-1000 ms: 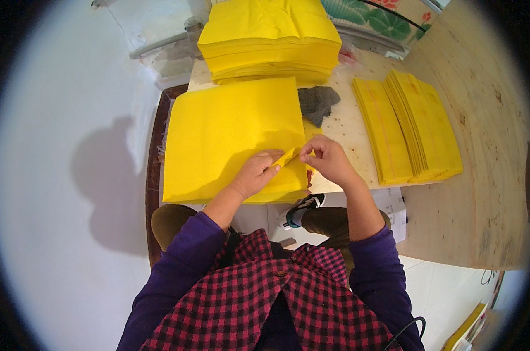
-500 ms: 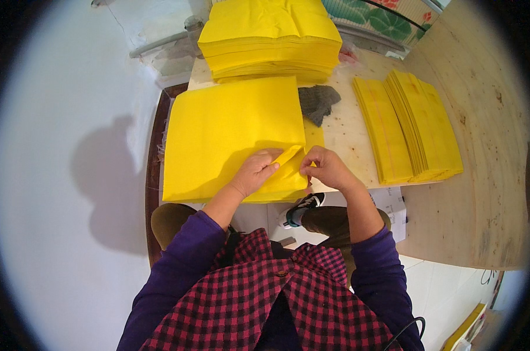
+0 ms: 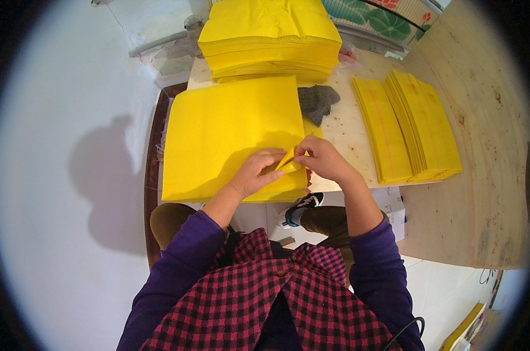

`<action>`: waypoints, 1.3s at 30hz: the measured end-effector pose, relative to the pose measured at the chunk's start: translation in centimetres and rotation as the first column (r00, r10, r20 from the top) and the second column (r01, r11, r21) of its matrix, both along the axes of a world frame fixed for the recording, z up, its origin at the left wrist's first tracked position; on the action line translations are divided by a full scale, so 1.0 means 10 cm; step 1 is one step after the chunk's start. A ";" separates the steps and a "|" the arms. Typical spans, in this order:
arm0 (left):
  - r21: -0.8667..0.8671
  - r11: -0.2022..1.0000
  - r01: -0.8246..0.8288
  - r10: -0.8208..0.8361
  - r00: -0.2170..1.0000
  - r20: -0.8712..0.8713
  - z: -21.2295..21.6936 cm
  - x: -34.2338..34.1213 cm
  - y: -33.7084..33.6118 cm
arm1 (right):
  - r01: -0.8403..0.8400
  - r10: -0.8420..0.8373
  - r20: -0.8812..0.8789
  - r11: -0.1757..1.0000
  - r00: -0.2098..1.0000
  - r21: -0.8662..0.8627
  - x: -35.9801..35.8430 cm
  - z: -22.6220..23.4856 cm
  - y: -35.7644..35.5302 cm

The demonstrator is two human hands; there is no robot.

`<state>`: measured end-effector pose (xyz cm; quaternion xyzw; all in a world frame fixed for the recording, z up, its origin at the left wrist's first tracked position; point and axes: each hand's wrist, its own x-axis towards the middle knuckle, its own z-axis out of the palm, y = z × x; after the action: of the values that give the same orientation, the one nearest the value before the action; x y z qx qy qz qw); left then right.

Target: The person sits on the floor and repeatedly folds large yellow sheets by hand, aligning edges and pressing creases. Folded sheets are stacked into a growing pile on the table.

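Head view, looking down on a pale wooden tabletop (image 3: 350, 131) speckled with small dark marks; its near edge sits just above the person's knees. A low stack of square yellow paper sheets (image 3: 230, 137) lies at the near left of the table, its near edge at the table edge. The left hand (image 3: 254, 172) rests palm-down on the stack's near right corner, fingers curled and pinching the lifted corner of the top sheet (image 3: 288, 162). The right hand (image 3: 322, 159) meets it from the right, thumb and fingertips closed narrowly on the same raised corner; the two hands touch at the fold. Beyond the sheets stands a taller pile of yellow paper (image 3: 271, 38) at the far edge. A crumpled grey cloth (image 3: 317, 102) lies between that pile and the low stack, just right of the sheets. On the right, a fanned row of folded yellow paper strips (image 3: 414, 128) lies well apart from the hands. A large tilted plywood panel (image 3: 481, 175) fills the right side. The floor (image 3: 60, 175) at left is pale and carries the person's shadow. A dark shoe (image 3: 297, 210) shows below the table edge.
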<state>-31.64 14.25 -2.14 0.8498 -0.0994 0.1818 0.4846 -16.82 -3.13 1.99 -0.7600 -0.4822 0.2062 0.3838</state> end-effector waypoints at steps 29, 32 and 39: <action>0.020 0.999 -0.046 0.047 0.999 -0.022 -0.16 0.04 0.04 | 0.019 -0.022 -0.062 0.999 0.998 -0.049 -0.13 -0.19 -0.25; 0.037 0.998 -0.041 0.044 0.997 -0.071 -0.15 0.03 0.06 | 0.025 -0.027 -0.047 0.999 0.999 -0.041 -0.14 -0.17 -0.24; 0.013 1.000 -0.010 0.011 0.999 -0.036 -0.09 0.03 0.05 | -0.021 0.023 0.129 1.000 0.991 -0.011 -0.16 0.03 -0.17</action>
<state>-31.33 14.71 -3.06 0.8566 -0.0873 0.1681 0.4799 -18.39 -4.80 2.30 -0.7683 -0.5134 0.1629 0.3458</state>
